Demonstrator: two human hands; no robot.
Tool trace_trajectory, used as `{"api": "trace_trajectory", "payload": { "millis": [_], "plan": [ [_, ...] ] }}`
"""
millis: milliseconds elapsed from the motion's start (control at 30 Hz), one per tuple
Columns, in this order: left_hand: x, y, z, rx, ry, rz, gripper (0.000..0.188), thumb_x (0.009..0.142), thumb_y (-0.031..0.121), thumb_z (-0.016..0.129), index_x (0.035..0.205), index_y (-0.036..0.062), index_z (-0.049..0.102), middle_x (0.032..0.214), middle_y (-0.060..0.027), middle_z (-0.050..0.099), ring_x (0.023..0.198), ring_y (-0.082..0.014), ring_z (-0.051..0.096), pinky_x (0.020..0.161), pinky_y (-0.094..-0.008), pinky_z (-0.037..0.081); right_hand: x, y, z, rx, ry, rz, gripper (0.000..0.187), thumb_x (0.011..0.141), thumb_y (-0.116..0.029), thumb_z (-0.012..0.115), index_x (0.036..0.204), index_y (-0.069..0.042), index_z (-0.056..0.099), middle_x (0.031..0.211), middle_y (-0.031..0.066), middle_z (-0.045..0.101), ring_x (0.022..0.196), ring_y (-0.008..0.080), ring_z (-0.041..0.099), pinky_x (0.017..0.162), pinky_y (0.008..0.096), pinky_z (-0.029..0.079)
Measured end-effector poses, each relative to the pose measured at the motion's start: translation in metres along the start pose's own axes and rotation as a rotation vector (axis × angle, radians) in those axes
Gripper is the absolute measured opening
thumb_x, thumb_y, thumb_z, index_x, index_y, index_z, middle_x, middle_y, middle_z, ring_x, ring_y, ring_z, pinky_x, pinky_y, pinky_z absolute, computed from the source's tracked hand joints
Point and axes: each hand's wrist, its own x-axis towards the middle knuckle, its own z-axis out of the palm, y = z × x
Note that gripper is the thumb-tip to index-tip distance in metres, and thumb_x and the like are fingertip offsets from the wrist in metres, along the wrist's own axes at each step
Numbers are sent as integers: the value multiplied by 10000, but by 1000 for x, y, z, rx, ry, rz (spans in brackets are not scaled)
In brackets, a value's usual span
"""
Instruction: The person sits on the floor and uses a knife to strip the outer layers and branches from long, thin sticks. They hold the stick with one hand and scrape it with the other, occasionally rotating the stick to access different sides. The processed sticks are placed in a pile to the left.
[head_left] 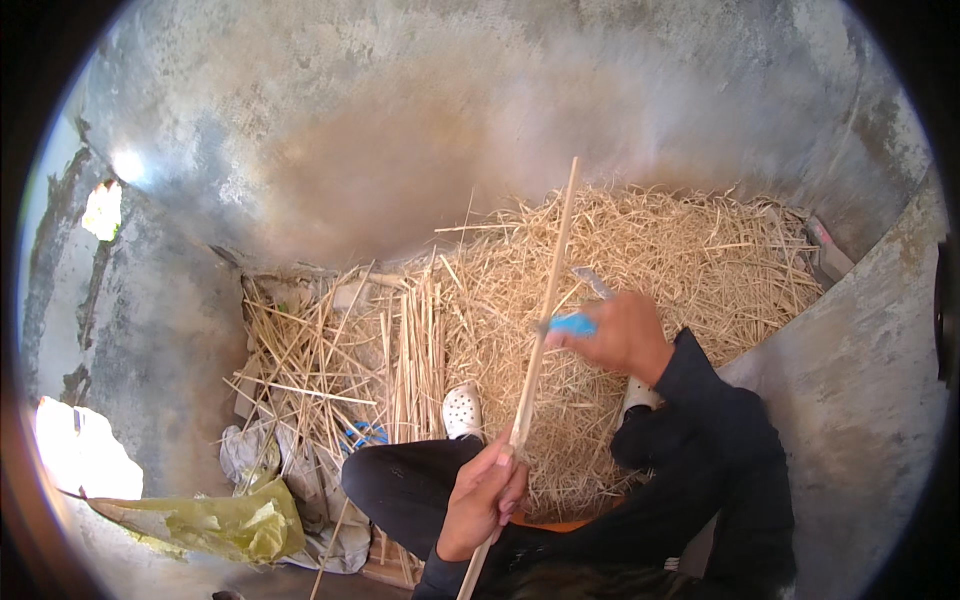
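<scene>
My left hand grips a long thin wooden stick near its lower end; the stick slants up and away over the straw. Higher up the stick is my right hand, which holds a small knife with a blue handle and sets its blade against the stick. A short grey blade tip shows above the fingers. Both arms are in dark sleeves. My legs in dark trousers and a white perforated clog lie below the hands.
A big heap of pale straw shavings fills the corner ahead. A bundle of split sticks lies left of my foot. Crumpled yellow-green plastic and white bags are at lower left. Rough grey walls enclose the spot.
</scene>
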Motion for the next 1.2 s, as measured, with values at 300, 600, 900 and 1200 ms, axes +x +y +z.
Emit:
{"api": "trace_trajectory", "payload": {
  "millis": [300,600,900,1200],
  "plan": [
    [-4,1,2,205,27,38,497,1028,234,413,1476,58,289,610,43,336,517,-39,315,454,-185,285,11,26,-4,9,-127,201,765,775,-791,471,512,-82,588,395,79,468,374,241,524,406,391,411],
    [-11,-7,6,169,14,41,526,1004,250,459,1454,15,319,599,46,334,513,-50,318,455,-196,249,21,46,-5,-44,-117,317,726,831,-776,396,639,-142,694,400,37,434,355,196,436,391,361,362],
    [-35,-13,9,262,21,-18,492,1016,192,432,1461,22,310,663,37,354,558,-59,330,498,-206,275,37,88,9,-51,15,462,775,859,-727,423,529,-46,587,413,67,432,407,251,448,454,437,363],
    [-4,-5,-15,-229,31,-79,495,1008,247,395,1434,11,306,533,36,365,388,-61,326,491,-213,347,17,61,-21,25,-37,503,514,886,-494,593,628,-51,632,514,107,517,451,265,442,491,394,372]
  ]
}}
